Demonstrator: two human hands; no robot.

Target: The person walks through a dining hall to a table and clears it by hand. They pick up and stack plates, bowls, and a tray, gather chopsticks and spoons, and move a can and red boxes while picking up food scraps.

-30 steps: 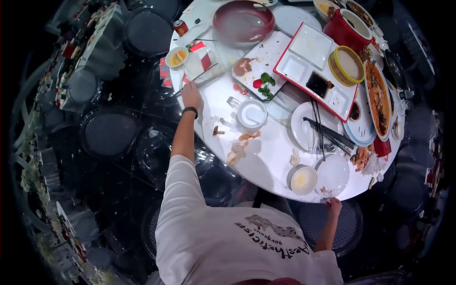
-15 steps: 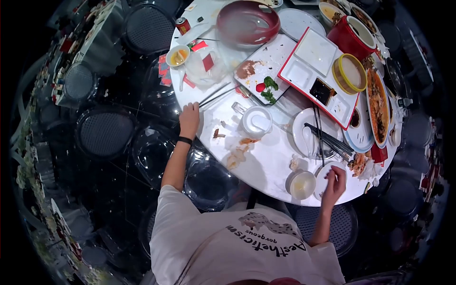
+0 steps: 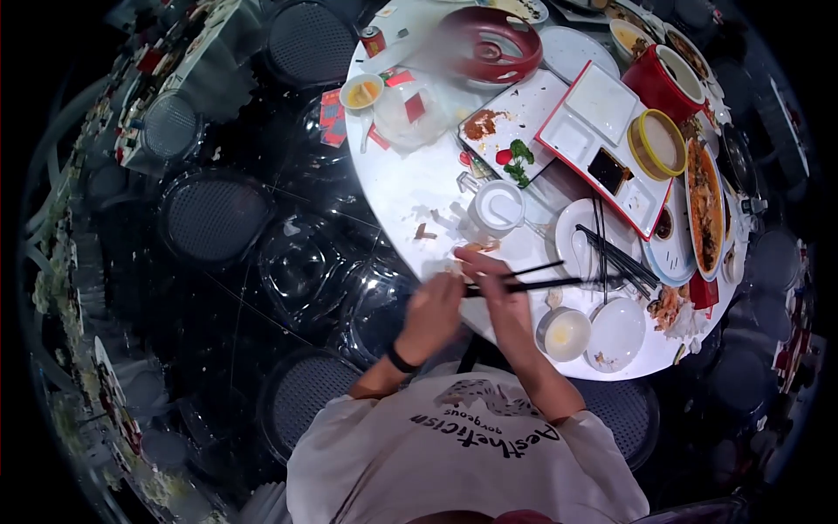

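My left hand (image 3: 434, 307), with a black band at its wrist, is closed around a pair of dark chopsticks (image 3: 546, 284) near the table's front edge. The chopsticks point right, across my right hand (image 3: 504, 295). That hand is slightly blurred, its fingers stretched toward the left hand and apart. Just beyond the hands stands a clear pitcher (image 3: 497, 208) with a white top. To the right are a small bowl (image 3: 565, 334) with pale liquid and a white plate (image 3: 618, 335) with scraps. More dark chopsticks (image 3: 615, 258) rest by a larger plate (image 3: 572, 218).
A red-edged white tray (image 3: 550, 140) carries a yellow round steamer (image 3: 656, 144) and dark sauce. Behind are a red pot (image 3: 655, 80), a large maroon bowl (image 3: 493, 52) and a soda can (image 3: 373, 40). An oval dish (image 3: 705, 210) lies right. Dark stools (image 3: 216, 218) surround the table.
My left hand has moved from the table's left edge toward the front centre with the chopsticks. My right hand has left the small plate and come leftward to meet it.
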